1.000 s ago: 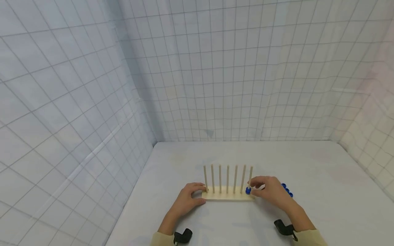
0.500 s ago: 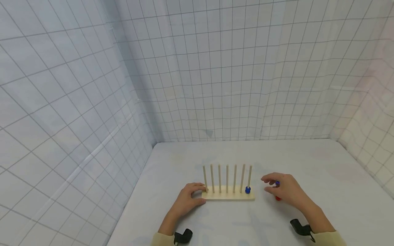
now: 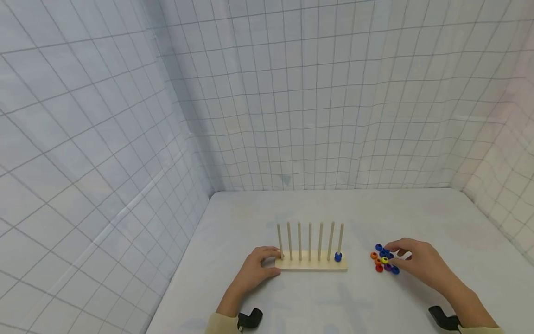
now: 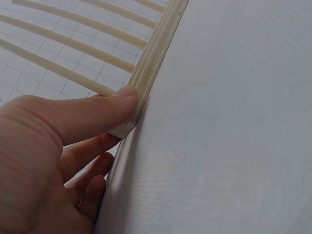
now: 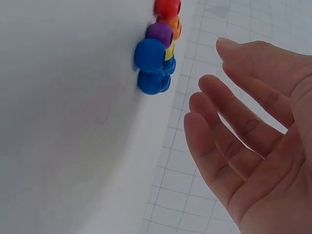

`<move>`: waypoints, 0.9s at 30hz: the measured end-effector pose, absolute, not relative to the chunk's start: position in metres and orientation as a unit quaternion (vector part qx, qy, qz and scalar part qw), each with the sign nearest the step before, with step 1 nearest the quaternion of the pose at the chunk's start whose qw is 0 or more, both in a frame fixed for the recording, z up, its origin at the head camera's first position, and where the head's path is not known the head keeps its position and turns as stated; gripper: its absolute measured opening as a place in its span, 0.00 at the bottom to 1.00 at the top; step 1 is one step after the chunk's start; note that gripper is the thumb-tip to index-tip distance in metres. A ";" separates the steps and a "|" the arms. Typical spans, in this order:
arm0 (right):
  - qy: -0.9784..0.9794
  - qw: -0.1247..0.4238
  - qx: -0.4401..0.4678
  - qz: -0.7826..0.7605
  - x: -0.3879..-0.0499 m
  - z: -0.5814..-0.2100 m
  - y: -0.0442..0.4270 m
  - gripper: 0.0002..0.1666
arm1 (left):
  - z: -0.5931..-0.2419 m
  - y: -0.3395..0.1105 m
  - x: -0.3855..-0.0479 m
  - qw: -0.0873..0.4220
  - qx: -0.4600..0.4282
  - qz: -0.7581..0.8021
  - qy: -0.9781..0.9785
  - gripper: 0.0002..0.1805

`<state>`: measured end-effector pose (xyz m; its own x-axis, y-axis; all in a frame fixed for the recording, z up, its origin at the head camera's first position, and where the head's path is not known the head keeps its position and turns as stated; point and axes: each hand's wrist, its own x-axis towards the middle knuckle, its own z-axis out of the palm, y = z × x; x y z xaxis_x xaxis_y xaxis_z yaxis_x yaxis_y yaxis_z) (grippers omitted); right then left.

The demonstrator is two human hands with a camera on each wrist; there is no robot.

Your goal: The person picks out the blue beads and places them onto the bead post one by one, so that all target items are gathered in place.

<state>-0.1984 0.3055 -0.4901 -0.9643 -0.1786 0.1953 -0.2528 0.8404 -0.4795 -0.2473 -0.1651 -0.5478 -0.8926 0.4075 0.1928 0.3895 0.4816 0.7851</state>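
Observation:
A pale wooden peg rack [image 3: 310,266] has several upright dowels along its base. My left hand [image 3: 251,272] grips the rack's left end; in the left wrist view the thumb lies on the base's edge [image 4: 155,57], with a finger behind the corner. A blue bead [image 3: 338,257] sits low on the rightmost dowel. To the right of the rack is a loose group of blue, red, orange, yellow and purple beads [image 3: 379,268]. My right hand [image 3: 423,263] hovers by the group's right side, fingers loosely bent. The right wrist view shows nothing between its fingers, apart from the blue bead [image 5: 150,55].
A white-covered table [image 3: 308,301] lies under everything. Grid-patterned white sheets [image 3: 300,116] hang behind it and on both sides. Black wrist mounts [image 3: 250,318] are strapped on both forearms.
My right hand has left the blue bead on the rightmost dowel and moved right to the loose beads, uncovering most of them. My left hand stays on the rack's left end.

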 end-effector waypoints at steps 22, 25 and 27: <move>-0.971 -0.017 0.105 0.215 -0.186 -0.505 0.318 0.13 | -0.549 -0.166 -0.246 0.012 0.233 0.458 0.858 0.21; -0.971 -0.033 0.098 0.214 -0.187 -0.507 0.318 0.12 | -0.549 -0.166 -0.246 0.007 0.236 0.456 0.858 0.21; -0.972 -0.043 0.092 0.214 -0.187 -0.508 0.318 0.12 | -0.549 -0.166 -0.246 0.006 0.237 0.455 0.858 0.21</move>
<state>-0.1871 0.3181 -0.5077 -0.9795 -0.1967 -0.0442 -0.1600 0.8915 -0.4237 -0.2461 -0.1662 -0.5486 -0.8877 0.4118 0.2059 0.4015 0.4734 0.7840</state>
